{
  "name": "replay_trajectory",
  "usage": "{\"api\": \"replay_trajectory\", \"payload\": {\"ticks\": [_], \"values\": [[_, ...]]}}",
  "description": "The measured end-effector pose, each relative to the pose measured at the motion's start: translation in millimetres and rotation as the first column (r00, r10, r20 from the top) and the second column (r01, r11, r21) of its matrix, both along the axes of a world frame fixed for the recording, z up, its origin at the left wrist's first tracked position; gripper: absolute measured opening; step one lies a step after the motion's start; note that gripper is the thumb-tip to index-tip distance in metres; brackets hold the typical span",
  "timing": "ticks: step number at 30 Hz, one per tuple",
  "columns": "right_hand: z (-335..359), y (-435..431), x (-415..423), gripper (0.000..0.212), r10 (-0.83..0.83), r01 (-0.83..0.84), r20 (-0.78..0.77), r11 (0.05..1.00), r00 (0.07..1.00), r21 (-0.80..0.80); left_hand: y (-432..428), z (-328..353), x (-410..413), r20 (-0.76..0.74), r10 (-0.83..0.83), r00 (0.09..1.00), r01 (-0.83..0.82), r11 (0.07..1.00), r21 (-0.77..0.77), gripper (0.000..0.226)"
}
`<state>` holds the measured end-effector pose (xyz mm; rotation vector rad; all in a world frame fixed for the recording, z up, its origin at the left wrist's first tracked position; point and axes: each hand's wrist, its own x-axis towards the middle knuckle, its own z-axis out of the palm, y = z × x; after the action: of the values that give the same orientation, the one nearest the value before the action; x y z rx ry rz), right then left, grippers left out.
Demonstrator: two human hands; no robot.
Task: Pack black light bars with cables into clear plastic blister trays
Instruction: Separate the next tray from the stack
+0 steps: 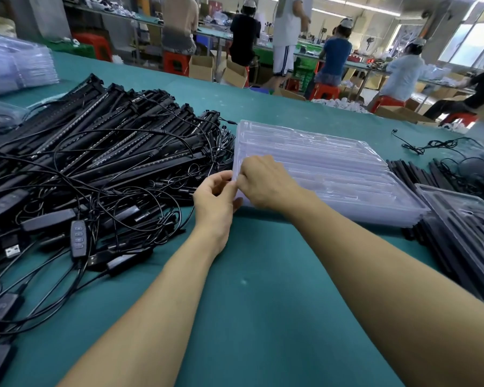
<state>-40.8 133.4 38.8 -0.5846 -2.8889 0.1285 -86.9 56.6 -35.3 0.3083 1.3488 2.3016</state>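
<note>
A green table [249, 289] fills the lower frame, with 2 bare forearms reaching up from the bottom edge. At center, the left hand [217, 195] and right hand [263, 182] both pinch the near left corner of a stack of clear trays [333, 169] lying on the table. A tangled heap of black light bars [95, 141] with cables covers the left. Across the top, people [336, 54] work among red stools [176, 61] and cardboard boxes [201, 67]. Windows [470, 46] brighten the upper right.
</note>
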Motion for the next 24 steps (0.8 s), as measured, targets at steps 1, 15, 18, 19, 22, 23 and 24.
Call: {"api": "replay_trajectory", "payload": {"ticks": [1,15,18,19,22,23,24], "values": [[-1,1,0,0.032,0.000,0.000,-0.002,1.000,1.000,-0.005,1,-1,0,-0.063,0.022,0.998,-0.024,0.999,-0.038,0.012],[29,6,0,0.030,-0.037,0.048,-0.155,0.997,0.987,0.066,4,-3,5,-0.302,0.022,0.953,-0.085,0.976,-0.199,0.025],[20,10,5,0.023,0.025,-0.026,-0.044,1.000,0.999,-0.012,4,1,5,-0.239,0.036,0.970,-0.077,0.983,-0.166,0.028],[16,10,7,0.025,0.040,-0.041,-0.022,0.998,0.999,-0.048,3,1,5,-0.237,0.023,0.971,-0.068,0.981,-0.182,0.036],[13,14,9,0.030,0.041,-0.044,-0.022,0.986,0.999,-0.163,0,1,6,-0.213,-0.012,0.977,-0.027,0.984,-0.175,0.029],[15,16,10,0.029,0.038,-0.046,-0.038,0.971,0.999,-0.235,0,0,5,-0.198,-0.023,0.980,-0.010,0.986,-0.168,0.028],[16,18,12,0.028,0.036,-0.051,-0.051,0.947,0.998,-0.318,-1,1,6,-0.200,-0.026,0.979,-0.009,0.985,-0.172,0.027]]}}
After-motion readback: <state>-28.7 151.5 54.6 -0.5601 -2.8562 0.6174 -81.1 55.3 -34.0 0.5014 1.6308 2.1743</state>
